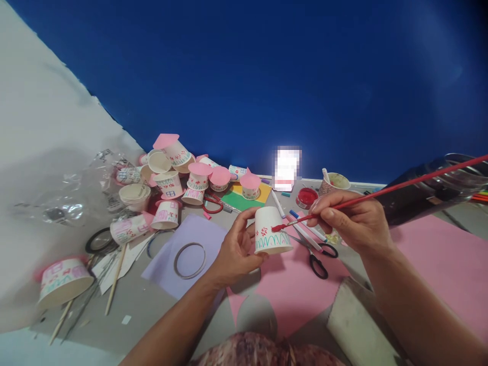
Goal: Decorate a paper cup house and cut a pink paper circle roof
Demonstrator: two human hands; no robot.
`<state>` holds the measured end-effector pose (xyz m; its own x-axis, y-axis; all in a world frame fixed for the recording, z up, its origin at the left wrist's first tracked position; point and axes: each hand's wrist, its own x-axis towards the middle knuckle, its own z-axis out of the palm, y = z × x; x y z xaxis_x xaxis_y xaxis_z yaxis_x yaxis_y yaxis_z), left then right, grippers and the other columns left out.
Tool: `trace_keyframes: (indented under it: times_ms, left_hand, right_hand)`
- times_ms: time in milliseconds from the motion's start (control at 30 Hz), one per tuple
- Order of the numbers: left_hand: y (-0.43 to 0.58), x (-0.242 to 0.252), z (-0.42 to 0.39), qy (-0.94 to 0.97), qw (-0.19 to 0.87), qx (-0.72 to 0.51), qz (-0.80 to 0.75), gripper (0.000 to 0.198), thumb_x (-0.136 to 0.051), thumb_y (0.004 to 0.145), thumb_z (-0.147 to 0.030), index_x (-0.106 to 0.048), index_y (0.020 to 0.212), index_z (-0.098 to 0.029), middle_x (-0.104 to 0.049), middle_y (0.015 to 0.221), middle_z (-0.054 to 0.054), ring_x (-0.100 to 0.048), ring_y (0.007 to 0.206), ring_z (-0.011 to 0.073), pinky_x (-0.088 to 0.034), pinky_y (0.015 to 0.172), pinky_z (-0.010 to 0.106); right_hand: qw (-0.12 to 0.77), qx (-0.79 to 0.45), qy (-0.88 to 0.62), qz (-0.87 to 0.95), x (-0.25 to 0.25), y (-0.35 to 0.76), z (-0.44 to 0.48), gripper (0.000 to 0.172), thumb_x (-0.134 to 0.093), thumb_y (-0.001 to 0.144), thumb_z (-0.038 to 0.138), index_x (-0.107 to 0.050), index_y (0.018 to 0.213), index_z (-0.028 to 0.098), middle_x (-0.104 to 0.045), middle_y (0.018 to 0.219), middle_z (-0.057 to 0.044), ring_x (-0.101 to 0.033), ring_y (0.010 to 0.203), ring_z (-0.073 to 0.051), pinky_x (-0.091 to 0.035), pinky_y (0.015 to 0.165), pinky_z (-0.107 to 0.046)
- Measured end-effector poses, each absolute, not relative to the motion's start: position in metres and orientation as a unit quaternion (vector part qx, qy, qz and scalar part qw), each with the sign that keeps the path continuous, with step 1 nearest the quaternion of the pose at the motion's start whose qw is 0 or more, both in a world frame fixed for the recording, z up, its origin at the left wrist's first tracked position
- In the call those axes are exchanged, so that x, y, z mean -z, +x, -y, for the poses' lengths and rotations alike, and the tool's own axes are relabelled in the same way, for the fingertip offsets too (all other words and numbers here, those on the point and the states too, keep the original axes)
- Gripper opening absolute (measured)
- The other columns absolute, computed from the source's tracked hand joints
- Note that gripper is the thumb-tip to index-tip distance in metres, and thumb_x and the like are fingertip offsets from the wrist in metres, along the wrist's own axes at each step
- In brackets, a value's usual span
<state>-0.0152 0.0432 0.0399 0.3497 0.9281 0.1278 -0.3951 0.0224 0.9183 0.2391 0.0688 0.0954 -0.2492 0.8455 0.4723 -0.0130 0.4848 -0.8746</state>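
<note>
My left hand [240, 249] is closed around a white paper cup [267, 223], which is held upside down above the table. Green zigzag grass and red dotted flowers decorate the cup's side. Between the fingers of my right hand [351, 218] is a long red paintbrush [385, 192], its red-wetted tip against the cup's wall. Behind the right hand stands a small open pot of red paint [306, 197]. Black-handled scissors [317, 259] lie under and to the right of the cup, on pink paper [301, 290] with a round cut-out.
Several decorated cups with pink paper roofs [200, 170] crowd the back left. A purple sheet [168, 264] bears a ring [189, 261]. Markers [278, 204], a paint-stained cup [338, 181] and a bright phone screen [286, 170] stand behind the hands. Clear plastic [76, 198] lies left.
</note>
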Motion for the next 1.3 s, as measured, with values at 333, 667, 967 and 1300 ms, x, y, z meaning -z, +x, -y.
trace_keyframes:
  times_ms: [333,667,967,1300]
  left_hand:
    - [-0.015,-0.0353,-0.0446,0.492,0.663,-0.495,-0.272,0.078,-0.085,0.07,-0.007,-0.053,0.138,-0.029,-0.064,0.138,0.009,-0.066,0.124,0.026,-0.056,0.09,0.029]
    - [-0.0165,-0.0361,-0.0434,0.496,0.656,-0.497,-0.275,0.076,-0.084,0.072,-0.007,-0.054,0.137,-0.029,-0.064,0.137,0.007,-0.066,0.122,0.0228,-0.056,0.088,0.025]
    - [-0.0141,-0.0394,-0.0436,0.492,0.654,-0.495,-0.292,0.076,-0.088,0.069,-0.012,-0.054,0.136,-0.028,-0.065,0.133,0.009,-0.07,0.11,0.0227,-0.056,0.082,0.026]
    - [-0.0153,-0.041,-0.0429,0.486,0.658,-0.49,-0.302,0.077,-0.09,0.069,-0.016,-0.055,0.136,-0.028,-0.066,0.134,0.01,-0.071,0.108,0.0242,-0.056,0.083,0.029]
  right_hand:
    - [0.523,-0.396,-0.315,0.686,-0.098,0.2368,-0.066,0.009,-0.074,0.097,0.027,-0.079,0.092,0.022,-0.078,0.077,-0.003,-0.063,0.053,-0.009,-0.05,0.046,-0.018]
    - [0.538,-0.374,-0.324,0.683,-0.0984,0.2443,-0.0662,0.009,-0.073,0.098,0.025,-0.079,0.093,0.022,-0.078,0.077,-0.003,-0.06,0.053,-0.01,-0.047,0.046,-0.022]
    - [0.553,-0.366,-0.331,0.671,-0.1022,0.2443,-0.0662,0.009,-0.074,0.096,0.026,-0.079,0.091,0.021,-0.078,0.076,-0.004,-0.062,0.053,-0.012,-0.049,0.046,-0.023]
    - [0.545,-0.385,-0.327,0.669,-0.1022,0.2429,-0.0682,0.01,-0.075,0.096,0.028,-0.079,0.089,0.021,-0.078,0.076,-0.004,-0.061,0.052,-0.012,-0.048,0.044,-0.025]
